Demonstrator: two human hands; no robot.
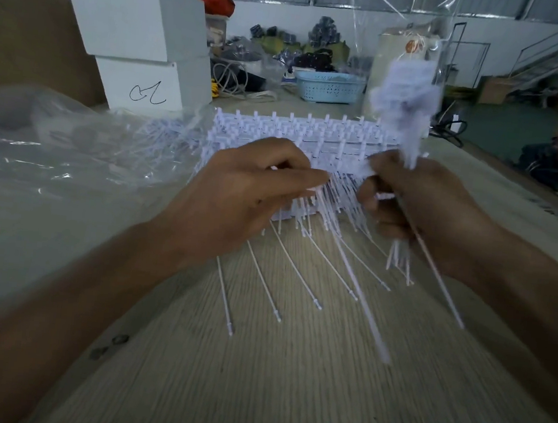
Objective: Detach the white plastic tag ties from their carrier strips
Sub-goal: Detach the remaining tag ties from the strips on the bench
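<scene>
Stripping ties off the strips, both hands busy mid-table.
Left hand [256,188] pinches ties on the stack of strips [299,137], probably steadying it. Right hand [419,205] is clenched round a bundle of loose ties [400,96], blurred, held upright clear of the stack. More loose ties [263,285] fan toward the table [287,384] edge.

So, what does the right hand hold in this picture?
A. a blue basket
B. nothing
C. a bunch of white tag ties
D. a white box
C: the right hand grips a bunch of white tag ties that stands up blurred above its fingers, while the blue basket sits far back on the table.
</scene>
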